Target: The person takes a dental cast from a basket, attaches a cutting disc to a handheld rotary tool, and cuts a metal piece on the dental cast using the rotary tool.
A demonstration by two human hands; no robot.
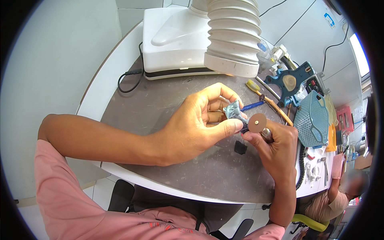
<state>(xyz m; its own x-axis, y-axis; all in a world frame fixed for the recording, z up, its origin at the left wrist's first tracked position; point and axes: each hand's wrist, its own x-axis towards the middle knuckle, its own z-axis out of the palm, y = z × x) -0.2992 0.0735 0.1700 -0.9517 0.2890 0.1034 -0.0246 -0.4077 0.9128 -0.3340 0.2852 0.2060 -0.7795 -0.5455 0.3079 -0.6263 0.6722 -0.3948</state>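
Observation:
My left hand pinches a small blue-grey moulded piece, which looks like a dental model, between thumb and fingers. In my right hand is a rotary handpiece, mostly hidden by the fingers. A round brown cutting disc is mounted on its tip. The disc sits just right of the left thumb, close to the piece; whether they touch I cannot tell. Below the hands, a small black block lies on the grey-brown worktop. A blue pen-like stick lies behind the piece.
A white suction hose hangs over the back of the bench beside a white machine. To the right are a brush, a teal articulator-like frame and a blue basket. Another person sits far right.

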